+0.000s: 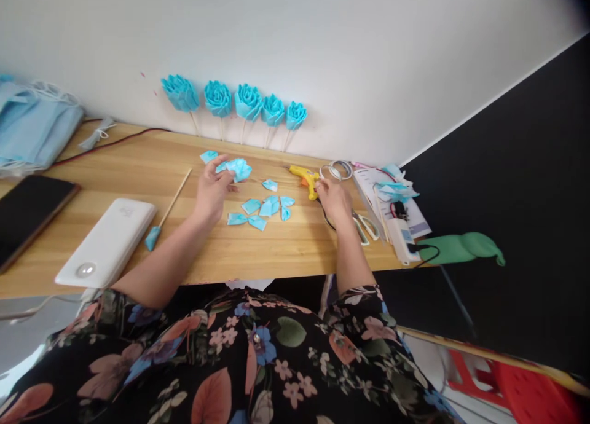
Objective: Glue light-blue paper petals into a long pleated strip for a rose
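Note:
My left hand (214, 187) pinches a pale blue folded petal cluster (237, 168) between thumb and fingers, above the table. On the right, the fingers of my right hand (334, 198) close on the back of a yellow glue gun (302, 177), whose nozzle points left. Between the hands lie several loose blue petals (270, 206), with a single petal (270, 185) nearer the gun. Another petal (209, 157) sits just behind my left hand. Left of my forearm rests a wooden stick (175, 196) with a small blue bud (152, 238) on its end.
Several blue fabric roses (249, 102) on sticks lean against the wall. A white power bank (108, 239), a phone (34, 215) and a stack of masks (37, 126) occupy the left. Scissors (367, 228), tape rolls (341, 169), papers (366, 184) and a power strip (402, 239) are at right.

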Tool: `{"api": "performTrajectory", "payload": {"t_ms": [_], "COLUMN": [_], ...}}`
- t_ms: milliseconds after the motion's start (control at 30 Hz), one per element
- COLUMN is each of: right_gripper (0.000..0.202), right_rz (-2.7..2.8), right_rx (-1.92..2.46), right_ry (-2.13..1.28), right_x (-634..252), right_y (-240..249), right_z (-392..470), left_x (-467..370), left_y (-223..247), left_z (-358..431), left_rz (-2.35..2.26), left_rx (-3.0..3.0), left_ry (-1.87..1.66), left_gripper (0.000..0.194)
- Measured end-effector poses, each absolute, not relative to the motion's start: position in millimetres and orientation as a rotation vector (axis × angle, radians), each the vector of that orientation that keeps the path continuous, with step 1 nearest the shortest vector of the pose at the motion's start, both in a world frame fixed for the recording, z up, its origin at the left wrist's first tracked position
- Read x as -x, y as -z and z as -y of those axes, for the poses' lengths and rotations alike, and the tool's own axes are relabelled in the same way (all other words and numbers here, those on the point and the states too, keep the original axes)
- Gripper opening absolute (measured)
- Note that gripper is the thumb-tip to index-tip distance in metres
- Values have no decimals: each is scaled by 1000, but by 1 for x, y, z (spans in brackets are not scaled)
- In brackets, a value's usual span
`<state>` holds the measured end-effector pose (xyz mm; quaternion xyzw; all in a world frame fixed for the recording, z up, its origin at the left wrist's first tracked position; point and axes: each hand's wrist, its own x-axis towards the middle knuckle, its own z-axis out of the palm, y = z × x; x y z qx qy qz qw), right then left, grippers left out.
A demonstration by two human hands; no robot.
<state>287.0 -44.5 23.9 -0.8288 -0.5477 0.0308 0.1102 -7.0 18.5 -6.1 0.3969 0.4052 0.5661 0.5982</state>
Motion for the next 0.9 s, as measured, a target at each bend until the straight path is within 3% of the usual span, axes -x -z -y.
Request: {"api": "performTrajectory", "payload": {"t_ms": [133, 233, 400, 600, 733, 900], "right_gripper": [43, 30, 10, 30, 32, 45], "right_rz": [1583, 1550, 1231, 1108, 1057, 1146], "right_rx": [2452, 2407, 2105, 1704, 1354, 1251], "right_ry": [-171, -229, -672, -956, -961, -1047], "right_x": [-282, -285, -297, -301, -293, -275], "right_y": [-9, -2, 0, -14, -38, -41], "right_z": [40, 32, 27, 33, 41, 51], "left_x": [7, 8, 8, 8, 8, 7], "left_y": [6, 6, 4, -1, -2, -1], "left_z": [-18, -18, -16, -13, -11, -13], "left_rz": [-921, -932, -942, -931, -939, -952], "left_rx": [-893, -877, -880, -849, -823, -815], "left_ry": [-1310, -1303, -1282, -1277, -1263, -1264], "left_gripper": [45, 46, 45, 44, 47, 52]}}
